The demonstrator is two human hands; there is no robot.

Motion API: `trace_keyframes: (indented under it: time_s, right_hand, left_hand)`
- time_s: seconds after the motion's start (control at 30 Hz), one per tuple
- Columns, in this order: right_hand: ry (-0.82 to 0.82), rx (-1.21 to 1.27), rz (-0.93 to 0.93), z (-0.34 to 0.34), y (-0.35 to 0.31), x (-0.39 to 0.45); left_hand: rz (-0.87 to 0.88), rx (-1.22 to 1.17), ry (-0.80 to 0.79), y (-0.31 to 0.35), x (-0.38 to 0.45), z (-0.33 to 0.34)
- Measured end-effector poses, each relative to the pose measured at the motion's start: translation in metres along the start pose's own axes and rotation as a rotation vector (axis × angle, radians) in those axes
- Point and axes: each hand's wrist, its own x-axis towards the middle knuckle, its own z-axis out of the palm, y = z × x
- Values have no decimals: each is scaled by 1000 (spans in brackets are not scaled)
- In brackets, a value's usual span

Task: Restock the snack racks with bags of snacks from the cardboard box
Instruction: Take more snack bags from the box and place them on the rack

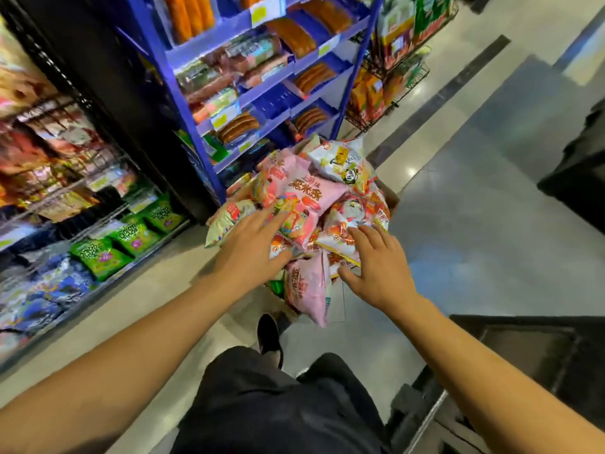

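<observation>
Reaching down from above, a person stretches both bare arms toward a cardboard box (pixel 391 199) on the shop floor (pixel 474 224), heaped so high with bags of snacks (pixel 304 204) that only its far right corner and a strip of its near wall show. The left hand (pixel 252 247) lies with fingers spread and nearly straight across a pink bag (pixel 302 196) at the top of the heap, its fingertips touching the wrapper; the right hand (pixel 379 260) hovers just beside it, fingers loosely fanned over a white-and-red bag (pixel 343 231) — neither hand grips anything. Another pink bag (pixel 307 288) hangs over the box's near edge, between the two wrists. Behind the box stands a blue rack (pixel 209 152) stocked with packaged sausages, and to the left a wire snack rack (pixel 98 204) holds green bags (pixel 131 234) on its lower shelf, with blurred blue packets below. A second wire rack (pixel 393 80) of orange packets stands farther back on the right. The person's dark trousers (pixel 278 404) and one black shoe (pixel 268 335) fill the bottom of the view.
</observation>
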Motion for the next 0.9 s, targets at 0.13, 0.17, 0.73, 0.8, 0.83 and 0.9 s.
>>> trace_keyframes:
  time_s: [0.13,0.17,0.73,0.8,0.83,0.9]
  right_hand:
    - [-10,55,28,9,26,29]
    - [-22,65,35,12,34,37]
    - [-162,202,-29,62,181,252]
    - [-159,242,-12,72,193,282]
    - [-165,265,-3,76,199,296]
    - [-174,282,12,86,209,325]
  left_hand:
    - [-1,14,-54,1,40,10]
    - [-3,21,-65,3,49,13]
    - [-238,0,8,45,233,96]
    - [-252,41,-32,46,260,101]
    - [-261,64,-65,44,273,105]
    - [-266,117,-117,38,294,116]
